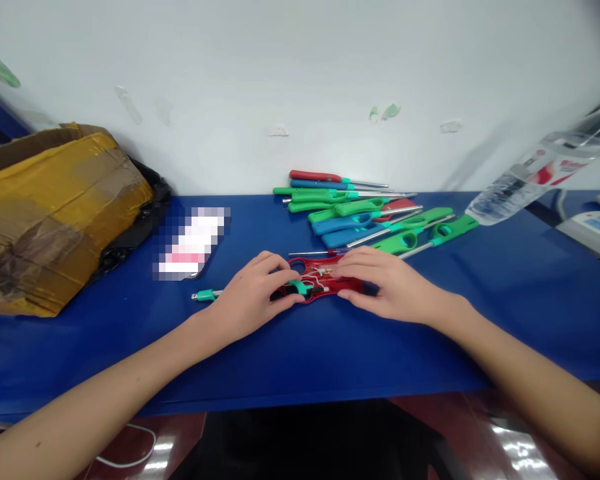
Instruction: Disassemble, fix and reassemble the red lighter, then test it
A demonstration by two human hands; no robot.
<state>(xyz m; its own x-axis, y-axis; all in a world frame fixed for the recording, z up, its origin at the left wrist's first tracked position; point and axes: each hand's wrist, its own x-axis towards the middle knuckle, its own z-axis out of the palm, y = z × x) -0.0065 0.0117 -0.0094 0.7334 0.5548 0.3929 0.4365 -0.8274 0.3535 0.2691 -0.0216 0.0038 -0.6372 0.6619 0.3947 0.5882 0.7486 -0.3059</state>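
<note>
A red gas lighter casing (pixel 320 299) lies opened on the blue table, with white wires and small parts showing inside. My left hand (pixel 250 293) pinches the casing's left part, its thumb and fingers around a green trigger piece (pixel 298 287). A metal tube with a green end (pixel 205 295) sticks out to the left from under this hand. My right hand (pixel 395 283) grips the right part of the casing, thumb at the near edge and fingers over the far side. Just behind the casing lies a thin metal rod (pixel 310 253). My fingers hide parts of the casing.
Several green, blue and red lighters (pixel 350 223) lie piled near the wall. To the left are a phone (pixel 193 243) and a taped cardboard box (pixel 65 220) with black plastic. A clear water bottle (pixel 535 177) and a white device (pixel 597 230) are at the right.
</note>
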